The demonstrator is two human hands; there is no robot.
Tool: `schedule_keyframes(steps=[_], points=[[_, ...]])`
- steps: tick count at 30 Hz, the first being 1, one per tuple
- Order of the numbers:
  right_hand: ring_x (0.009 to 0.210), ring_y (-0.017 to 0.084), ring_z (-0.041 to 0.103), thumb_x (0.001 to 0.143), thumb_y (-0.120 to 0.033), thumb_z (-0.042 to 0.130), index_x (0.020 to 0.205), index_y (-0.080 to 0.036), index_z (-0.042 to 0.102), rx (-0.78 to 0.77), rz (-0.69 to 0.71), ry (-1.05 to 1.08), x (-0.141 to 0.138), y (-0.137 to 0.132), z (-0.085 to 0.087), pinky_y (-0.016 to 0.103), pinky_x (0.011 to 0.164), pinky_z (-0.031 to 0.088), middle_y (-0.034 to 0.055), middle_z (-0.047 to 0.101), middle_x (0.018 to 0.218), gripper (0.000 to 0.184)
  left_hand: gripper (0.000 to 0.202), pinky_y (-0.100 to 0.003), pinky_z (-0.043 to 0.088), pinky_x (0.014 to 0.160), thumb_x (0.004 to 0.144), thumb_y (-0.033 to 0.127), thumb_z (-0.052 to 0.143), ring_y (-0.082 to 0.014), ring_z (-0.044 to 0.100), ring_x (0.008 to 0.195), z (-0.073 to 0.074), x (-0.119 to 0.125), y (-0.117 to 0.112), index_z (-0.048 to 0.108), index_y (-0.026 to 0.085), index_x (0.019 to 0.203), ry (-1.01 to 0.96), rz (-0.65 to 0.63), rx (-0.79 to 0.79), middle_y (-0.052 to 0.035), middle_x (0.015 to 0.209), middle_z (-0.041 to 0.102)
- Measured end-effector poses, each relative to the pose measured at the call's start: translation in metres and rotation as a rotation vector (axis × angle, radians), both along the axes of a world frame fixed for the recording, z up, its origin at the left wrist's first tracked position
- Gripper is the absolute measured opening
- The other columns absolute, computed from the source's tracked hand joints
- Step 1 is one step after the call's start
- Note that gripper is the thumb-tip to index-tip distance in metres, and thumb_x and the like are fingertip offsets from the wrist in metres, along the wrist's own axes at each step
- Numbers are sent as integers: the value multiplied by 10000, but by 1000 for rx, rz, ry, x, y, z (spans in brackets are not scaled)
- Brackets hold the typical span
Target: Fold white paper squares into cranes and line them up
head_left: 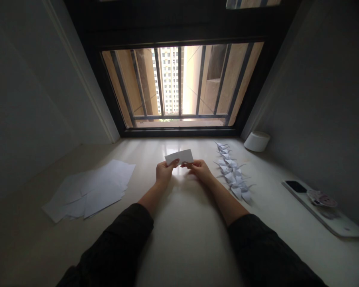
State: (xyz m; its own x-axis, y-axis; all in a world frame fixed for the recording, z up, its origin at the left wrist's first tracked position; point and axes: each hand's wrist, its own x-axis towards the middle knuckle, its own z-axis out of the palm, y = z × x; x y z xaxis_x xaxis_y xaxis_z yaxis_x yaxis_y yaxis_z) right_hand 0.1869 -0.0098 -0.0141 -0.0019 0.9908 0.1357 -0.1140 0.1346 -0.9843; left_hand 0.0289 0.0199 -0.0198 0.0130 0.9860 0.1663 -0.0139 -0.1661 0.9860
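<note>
A small folded white paper [180, 156] is held up just above the pale sill, in the middle of the view. My left hand [164, 171] pinches its left lower edge, fingers closed on it. My right hand [200, 169] grips the right lower edge, fingers also closed on the paper. Both forearms reach forward in dark sleeves. To the right of my right hand lies a row of several folded white paper cranes [233, 173]. A loose pile of white paper sheets [92, 190] lies to the left of my left hand.
A barred window [181, 85] fills the far wall above the pale sill [182, 239]. A white round container [257, 141] stands at the back right. A phone and a round sticker rest on a white tablet [323, 207] by the right wall.
</note>
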Motion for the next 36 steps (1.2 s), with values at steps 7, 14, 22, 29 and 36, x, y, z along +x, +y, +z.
schedule_keyframes(steps=[7,14,22,29,36], points=[[592,144,590,552,-422,780,678,-165,706,78,-213,-59,6,6,-9,262,556,463,24,684,679,295,413,-280,416,658,598,493,726,-172,589,655,2,2,-2,710,102,728,-15,-19,-13,-77,680,681],[582,133,578,547,-419,783,617,-175,669,60,-166,0,8,10,-14,256,554,455,6,645,636,278,399,-272,395,642,587,503,725,-151,564,612,2,2,0,699,114,670,11,9,-18,-62,651,670],[539,115,505,571,-482,745,690,-180,722,-22,-163,21,12,9,-11,235,437,406,14,604,601,326,397,-264,372,625,577,494,733,-138,533,599,5,1,0,692,108,662,-31,14,-49,-61,635,658],[737,183,584,625,-535,687,732,-177,732,-8,-166,2,12,11,-12,264,549,456,76,696,772,376,418,-265,379,621,542,502,748,-146,541,604,7,2,-1,696,109,674,-67,49,-81,-58,620,652],[721,187,617,678,-528,642,730,-175,726,111,-302,-58,4,13,-14,295,645,450,72,706,730,366,430,-271,394,637,553,529,733,-155,552,616,5,3,-1,694,112,652,-43,46,-56,-64,627,660]])
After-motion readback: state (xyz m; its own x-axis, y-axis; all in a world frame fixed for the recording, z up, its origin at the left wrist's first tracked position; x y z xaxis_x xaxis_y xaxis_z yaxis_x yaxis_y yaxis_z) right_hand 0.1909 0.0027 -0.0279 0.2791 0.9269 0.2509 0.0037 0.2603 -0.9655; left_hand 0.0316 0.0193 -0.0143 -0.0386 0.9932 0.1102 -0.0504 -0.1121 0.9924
